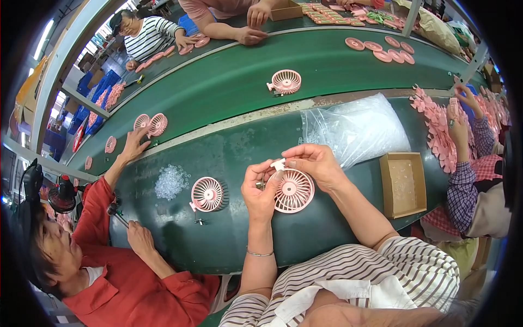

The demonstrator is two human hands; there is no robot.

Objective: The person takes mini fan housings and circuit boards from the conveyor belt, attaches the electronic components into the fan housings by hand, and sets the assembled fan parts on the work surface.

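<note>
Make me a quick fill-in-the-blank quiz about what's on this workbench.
1. Both hands hold a fan coloured ____.
2. A second fan stands to the person's ____ of it.
3. The box on the right is made of ____.
4. The belt is coloured ____.

Missing words: pink; left; cardboard; green.

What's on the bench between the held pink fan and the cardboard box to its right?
Head view: only bare green bench between the fan and the cardboard box; the right hand's forearm crosses above it.

Head-worn fisheye view, steeply down, close over green workbench point(229, 240)
</note>
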